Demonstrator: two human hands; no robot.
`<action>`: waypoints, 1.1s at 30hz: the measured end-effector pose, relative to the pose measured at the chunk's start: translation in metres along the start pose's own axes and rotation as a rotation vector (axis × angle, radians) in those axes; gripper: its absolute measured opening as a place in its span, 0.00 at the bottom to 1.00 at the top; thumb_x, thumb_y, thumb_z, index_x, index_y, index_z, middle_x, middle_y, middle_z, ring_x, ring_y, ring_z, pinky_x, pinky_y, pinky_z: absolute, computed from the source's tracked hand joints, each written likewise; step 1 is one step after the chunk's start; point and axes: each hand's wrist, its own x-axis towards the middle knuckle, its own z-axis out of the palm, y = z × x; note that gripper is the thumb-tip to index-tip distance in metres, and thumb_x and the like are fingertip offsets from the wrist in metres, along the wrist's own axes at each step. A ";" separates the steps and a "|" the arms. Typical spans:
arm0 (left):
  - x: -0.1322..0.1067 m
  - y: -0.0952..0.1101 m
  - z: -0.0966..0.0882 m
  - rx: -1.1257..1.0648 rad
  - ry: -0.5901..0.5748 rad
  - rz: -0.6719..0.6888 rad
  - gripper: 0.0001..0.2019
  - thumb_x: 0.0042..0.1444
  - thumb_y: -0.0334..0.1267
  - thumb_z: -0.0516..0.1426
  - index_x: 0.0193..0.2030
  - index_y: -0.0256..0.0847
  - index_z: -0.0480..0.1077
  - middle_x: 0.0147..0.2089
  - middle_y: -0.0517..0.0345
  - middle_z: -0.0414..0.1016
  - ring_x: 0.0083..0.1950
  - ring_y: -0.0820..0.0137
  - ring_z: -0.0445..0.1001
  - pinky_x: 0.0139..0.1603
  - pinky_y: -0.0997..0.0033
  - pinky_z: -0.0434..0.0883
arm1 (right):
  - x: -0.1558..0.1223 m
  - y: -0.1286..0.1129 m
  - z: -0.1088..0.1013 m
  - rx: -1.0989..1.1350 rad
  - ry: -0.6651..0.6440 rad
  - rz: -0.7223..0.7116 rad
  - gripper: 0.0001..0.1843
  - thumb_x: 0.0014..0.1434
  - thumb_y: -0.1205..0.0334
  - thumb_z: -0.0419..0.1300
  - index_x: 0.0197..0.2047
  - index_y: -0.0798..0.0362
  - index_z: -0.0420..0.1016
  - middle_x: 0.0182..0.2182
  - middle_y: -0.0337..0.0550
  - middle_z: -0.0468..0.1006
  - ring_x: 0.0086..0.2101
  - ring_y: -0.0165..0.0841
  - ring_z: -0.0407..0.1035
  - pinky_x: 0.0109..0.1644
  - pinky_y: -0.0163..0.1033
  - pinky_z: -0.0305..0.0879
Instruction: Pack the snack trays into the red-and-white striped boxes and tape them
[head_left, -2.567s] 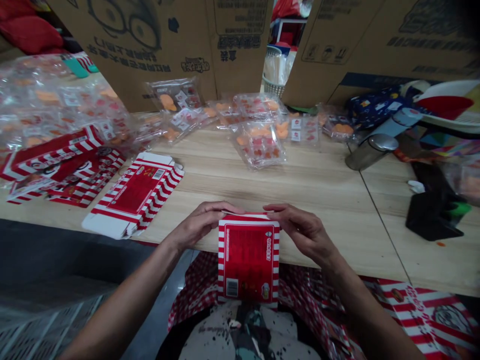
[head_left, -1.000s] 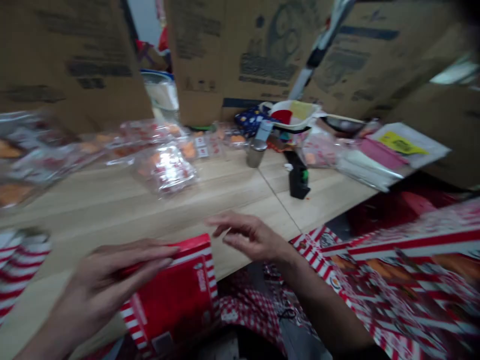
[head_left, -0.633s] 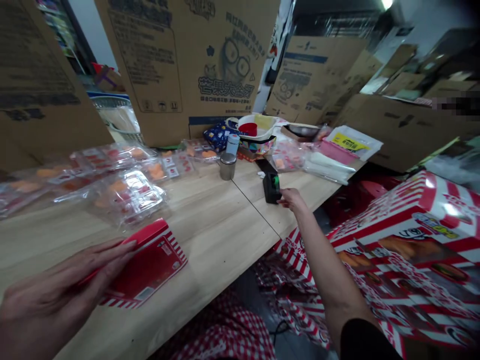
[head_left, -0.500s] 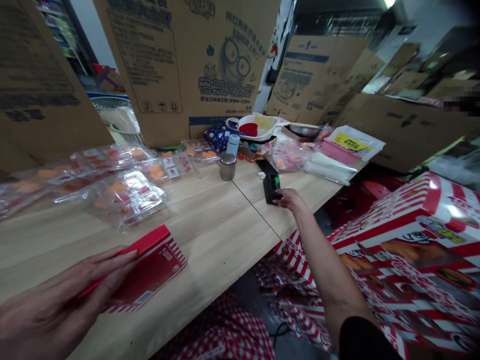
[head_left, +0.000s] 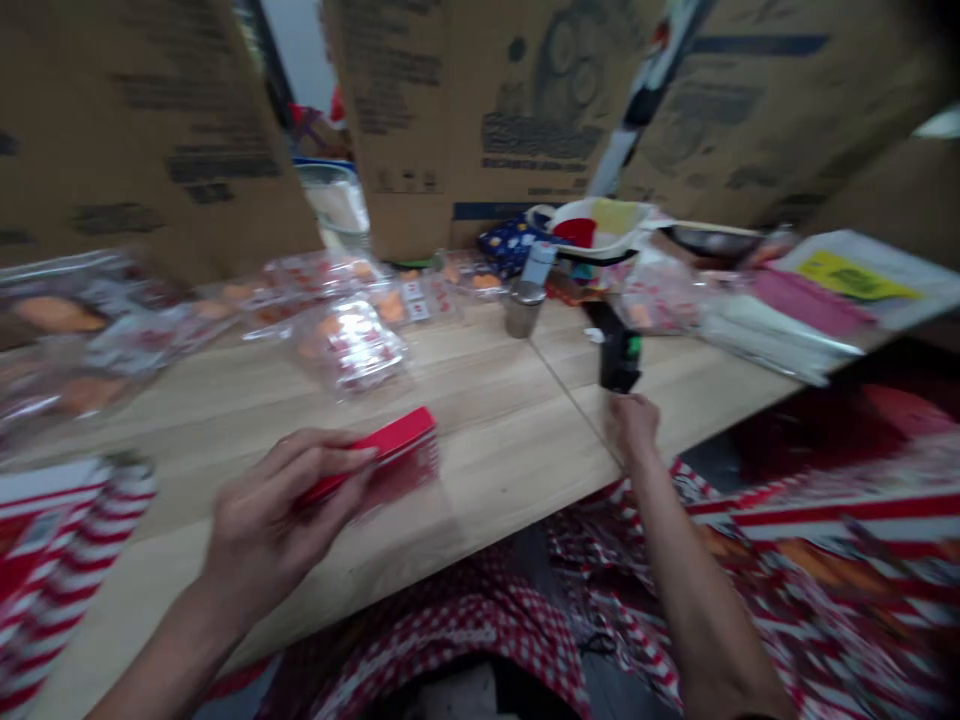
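Note:
My left hand grips a red, white-striped carton by its upper edge and holds it against the wooden table. My right hand is stretched out to the right, at the near end of a black device with a green button. The picture is smeared by motion, so I cannot see whether its fingers close on the device.
Clear plastic packs of orange and red sweets lie along the back of the table. A metal cup, a bowl and bags sit at the right. Big cardboard boxes stand behind. Flat striped cartons lie at the left.
The view has swung back leftward. My right hand has come nearer along the table, still at the black device. My left hand keeps hold of the carton, now tilted more on edge.

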 end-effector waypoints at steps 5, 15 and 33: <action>-0.003 0.017 -0.003 -0.021 -0.022 -0.064 0.06 0.62 0.26 0.58 0.42 0.40 0.72 0.44 0.53 0.79 0.45 0.69 0.78 0.44 0.68 0.75 | -0.050 -0.090 0.025 0.243 -0.120 0.075 0.07 0.60 0.60 0.63 0.36 0.55 0.77 0.23 0.36 0.74 0.23 0.28 0.68 0.25 0.33 0.67; -0.018 0.030 -0.001 -0.098 0.028 -0.211 0.13 0.62 0.31 0.57 0.52 0.41 0.60 0.46 0.50 0.74 0.43 0.67 0.77 0.43 0.66 0.76 | -0.168 -0.265 0.067 0.787 -0.815 0.237 0.36 0.64 0.60 0.61 0.73 0.52 0.58 0.21 0.31 0.76 0.19 0.27 0.68 0.24 0.34 0.73; 0.017 0.039 -0.019 0.255 -0.365 -0.016 0.04 0.66 0.34 0.56 0.41 0.37 0.69 0.39 0.55 0.77 0.37 0.68 0.76 0.36 0.68 0.72 | -0.182 -0.232 0.076 0.413 -0.664 0.095 0.48 0.61 0.50 0.63 0.77 0.48 0.43 0.31 0.41 0.83 0.26 0.38 0.78 0.27 0.40 0.78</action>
